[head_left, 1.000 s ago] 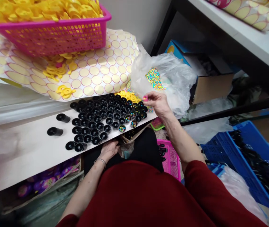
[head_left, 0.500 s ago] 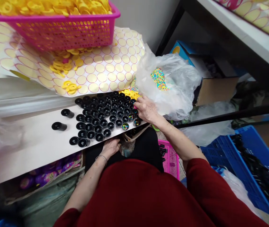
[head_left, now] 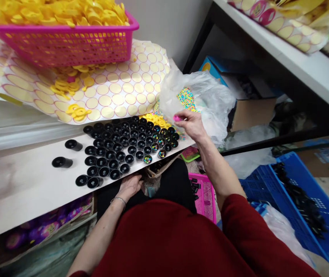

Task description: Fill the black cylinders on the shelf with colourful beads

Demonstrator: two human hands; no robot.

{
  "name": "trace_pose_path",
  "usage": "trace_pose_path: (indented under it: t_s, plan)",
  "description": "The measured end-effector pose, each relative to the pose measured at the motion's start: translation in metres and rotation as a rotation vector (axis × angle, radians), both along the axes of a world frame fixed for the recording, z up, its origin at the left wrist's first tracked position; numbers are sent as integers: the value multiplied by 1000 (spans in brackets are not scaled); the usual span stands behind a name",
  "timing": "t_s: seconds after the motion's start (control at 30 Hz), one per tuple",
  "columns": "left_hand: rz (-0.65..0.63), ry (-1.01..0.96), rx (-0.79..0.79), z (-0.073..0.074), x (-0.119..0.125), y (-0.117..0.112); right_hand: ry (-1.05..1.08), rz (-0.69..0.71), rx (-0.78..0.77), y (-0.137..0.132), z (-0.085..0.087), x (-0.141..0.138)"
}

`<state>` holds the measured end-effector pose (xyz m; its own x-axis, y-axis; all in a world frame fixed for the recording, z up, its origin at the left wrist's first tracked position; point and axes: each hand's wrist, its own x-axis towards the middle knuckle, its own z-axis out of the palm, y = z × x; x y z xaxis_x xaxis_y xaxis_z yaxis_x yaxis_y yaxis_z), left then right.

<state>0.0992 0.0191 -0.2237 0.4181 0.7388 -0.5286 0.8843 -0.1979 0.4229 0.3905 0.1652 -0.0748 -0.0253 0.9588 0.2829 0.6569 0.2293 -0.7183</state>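
Several small black cups (head_left: pixel 118 148) stand in a tight cluster on the white table (head_left: pixel 37 184); a few at the near right edge hold coloured beads (head_left: pixel 147 159). My right hand (head_left: pixel 190 125) is raised over the cluster's right end, pinched on a small pink scoop (head_left: pixel 177 118). Just behind it lies a clear plastic bag (head_left: pixel 210 96) with pastel beads (head_left: pixel 186 98) inside. My left hand (head_left: pixel 130 186) rests in my lap below the table edge, fingers curled loosely, with a bracelet at the wrist.
A pink basket (head_left: pixel 66 42) of yellow rings sits on a sheet of round stickers (head_left: pixel 118 88). Two black cups (head_left: pixel 62 162) lie on their sides at the left. A blue crate (head_left: pixel 297 200) with black parts and a small pink basket (head_left: pixel 203 192) stand on the floor.
My right hand dipped down to the cups at the cluster's right end, then rose again toward the bag with the pink scoop. The left hand stayed in my lap.
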Motion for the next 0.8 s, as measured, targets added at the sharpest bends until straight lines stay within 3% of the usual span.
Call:
trace_pose_path:
  t_s: [0.07,0.17,0.23,0.3,0.43,0.57,0.7,0.8]
  plan:
    - [-4,3,1,1,0,1,-16,-202,-16,19,0,27]
    - [-3,18,1,2,2,1,-296,-453,-127,44,-2,58]
    - [0,32,-3,2,3,1,-403,-501,-236,58,-6,68]
    - [2,46,-9,4,3,1,-373,-476,-301,70,-13,71]
    - [-10,59,-15,6,3,2,-204,-389,-289,88,-26,63]
    - [-27,54,-9,7,3,3,-26,-403,-217,87,-33,61]
    - [-23,61,8,8,4,3,430,-398,-110,71,-26,70]
    - [-28,72,11,8,4,3,705,-297,-35,46,-14,69]
